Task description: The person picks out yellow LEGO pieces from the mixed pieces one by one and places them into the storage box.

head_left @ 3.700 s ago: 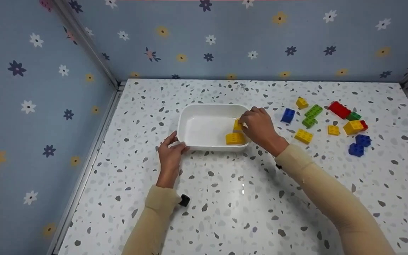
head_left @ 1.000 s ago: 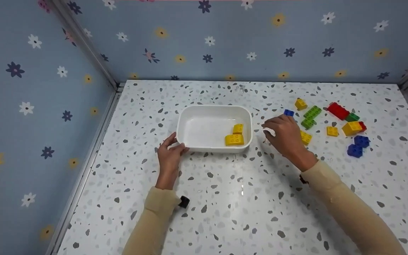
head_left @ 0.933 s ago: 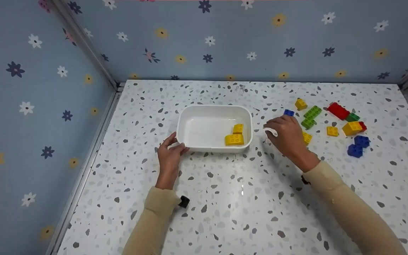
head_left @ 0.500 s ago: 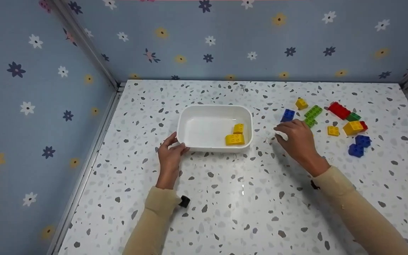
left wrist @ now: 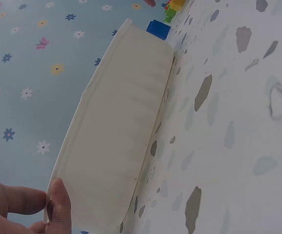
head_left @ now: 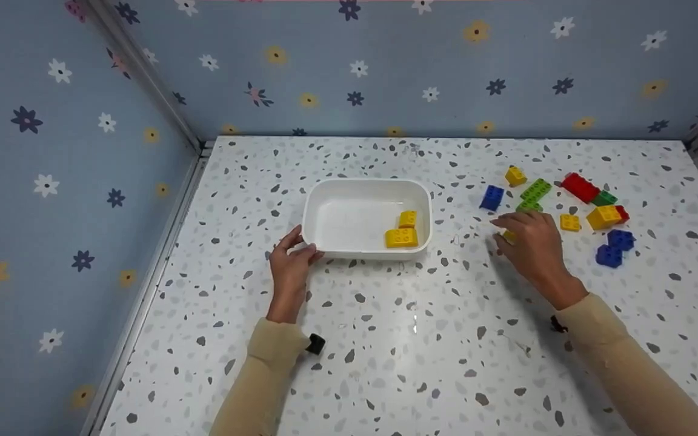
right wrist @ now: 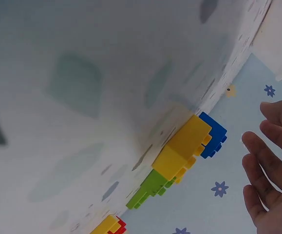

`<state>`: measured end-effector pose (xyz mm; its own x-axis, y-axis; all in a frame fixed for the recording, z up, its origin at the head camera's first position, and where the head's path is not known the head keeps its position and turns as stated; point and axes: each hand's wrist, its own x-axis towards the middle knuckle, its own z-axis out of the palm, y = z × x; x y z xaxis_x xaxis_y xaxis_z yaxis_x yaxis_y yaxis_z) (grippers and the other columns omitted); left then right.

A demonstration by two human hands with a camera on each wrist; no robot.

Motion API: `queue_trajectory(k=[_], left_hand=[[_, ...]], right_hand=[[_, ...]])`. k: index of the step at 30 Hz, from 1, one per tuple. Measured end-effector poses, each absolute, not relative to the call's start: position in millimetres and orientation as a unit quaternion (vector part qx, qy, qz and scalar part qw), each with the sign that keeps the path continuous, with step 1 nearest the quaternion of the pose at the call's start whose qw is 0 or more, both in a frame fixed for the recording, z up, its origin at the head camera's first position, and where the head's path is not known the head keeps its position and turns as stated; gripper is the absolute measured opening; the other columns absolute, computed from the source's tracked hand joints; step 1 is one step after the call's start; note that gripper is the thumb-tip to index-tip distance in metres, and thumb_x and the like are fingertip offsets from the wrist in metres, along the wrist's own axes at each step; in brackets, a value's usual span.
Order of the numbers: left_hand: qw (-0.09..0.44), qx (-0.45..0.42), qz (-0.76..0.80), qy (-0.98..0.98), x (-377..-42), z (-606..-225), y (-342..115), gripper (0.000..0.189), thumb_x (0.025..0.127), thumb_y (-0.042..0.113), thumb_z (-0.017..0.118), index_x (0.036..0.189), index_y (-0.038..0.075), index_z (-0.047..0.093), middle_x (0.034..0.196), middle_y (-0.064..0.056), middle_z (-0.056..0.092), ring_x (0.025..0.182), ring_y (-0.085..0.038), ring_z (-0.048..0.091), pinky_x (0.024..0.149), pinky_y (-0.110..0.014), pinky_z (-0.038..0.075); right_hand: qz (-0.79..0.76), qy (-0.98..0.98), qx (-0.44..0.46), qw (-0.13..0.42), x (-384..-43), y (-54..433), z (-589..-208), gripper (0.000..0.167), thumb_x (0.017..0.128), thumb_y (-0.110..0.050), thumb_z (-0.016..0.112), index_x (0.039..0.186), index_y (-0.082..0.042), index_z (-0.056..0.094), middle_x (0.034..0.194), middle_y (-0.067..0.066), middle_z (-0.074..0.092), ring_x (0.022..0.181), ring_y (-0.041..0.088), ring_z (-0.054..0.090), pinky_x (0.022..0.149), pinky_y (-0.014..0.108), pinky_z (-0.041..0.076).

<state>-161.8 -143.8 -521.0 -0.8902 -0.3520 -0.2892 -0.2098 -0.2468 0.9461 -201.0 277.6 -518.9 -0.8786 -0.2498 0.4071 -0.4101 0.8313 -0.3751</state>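
Brick (head_left: 509,236) partly behind right grip (head_left: 534,244), head view

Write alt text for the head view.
A person's left grip holds the near left corner of a white tub containing two yellow blocks. The right grip hovers over another yellow block among scattered coloured blocks on a speckled table.

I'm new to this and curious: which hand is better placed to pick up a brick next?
Probably the right hand: it is empty and close to a yellow brick. The left hand pinches the rim of the white tub, on the side away from that brick.
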Motion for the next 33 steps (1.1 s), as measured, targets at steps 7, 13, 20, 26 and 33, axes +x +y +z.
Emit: queue_trajectory(k=[7,13,20,26,33], left_hand=[[0.047,0.229,-0.757,-0.61,-163,-522,-144,0.058,0.098,-0.014,0.062,0.153,-0.004,0.05,0.134,-0.022,0.048,0.093,-0.018,0.065,0.084,-0.021,0.065],[0.046,0.234,-0.751,-0.615,-162,-520,-143,0.057,0.098,-0.014,0.062,0.153,-0.002,0.051,0.135,-0.023,0.048,0.097,-0.02,0.065,0.085,-0.021,0.065],[0.045,0.238,-0.748,-0.618,-164,-521,-144,0.057,0.098,-0.013,0.062,0.153,-0.002,0.051,0.136,-0.022,0.05,0.104,-0.027,0.065,0.085,-0.021,0.065],[0.044,0.233,-0.752,-0.615,-163,-521,-144,0.057,0.099,-0.013,0.061,0.153,-0.003,0.051,0.135,-0.023,0.049,0.1,-0.023,0.066,0.086,-0.021,0.065],[0.048,0.226,-0.754,-0.614,-162,-521,-144,0.056,0.098,-0.014,0.061,0.153,-0.003,0.051,0.135,-0.024,0.048,0.095,-0.021,0.066,0.082,-0.02,0.065]], right_hand=[[0.228,-0.947,0.154,0.169,-199,290,-519,0.027,0.085,0.001,0.086,0.112,0.001,0.08,0.113,0.021,0.077,0.11,0.043,0.063,0.099,0.062,0.052],[0.217,-0.954,0.136,0.153,-195,300,-517,0.031,0.085,-0.002,0.088,0.114,0.002,0.079,0.117,0.022,0.076,0.108,0.044,0.063,0.101,0.063,0.051],[0.202,-0.964,0.114,0.13,-192,311,-518,0.034,0.085,-0.002,0.088,0.117,0.001,0.079,0.12,0.023,0.075,0.111,0.045,0.062,0.104,0.063,0.049],[0.191,-0.97,0.107,0.109,-191,316,-517,0.032,0.087,-0.003,0.086,0.118,0.002,0.078,0.119,0.024,0.075,0.111,0.046,0.062,0.107,0.065,0.047],[0.182,-0.972,0.107,0.1,-191,322,-518,0.031,0.086,-0.004,0.087,0.115,0.002,0.079,0.117,0.025,0.076,0.109,0.046,0.064,0.102,0.065,0.049]])
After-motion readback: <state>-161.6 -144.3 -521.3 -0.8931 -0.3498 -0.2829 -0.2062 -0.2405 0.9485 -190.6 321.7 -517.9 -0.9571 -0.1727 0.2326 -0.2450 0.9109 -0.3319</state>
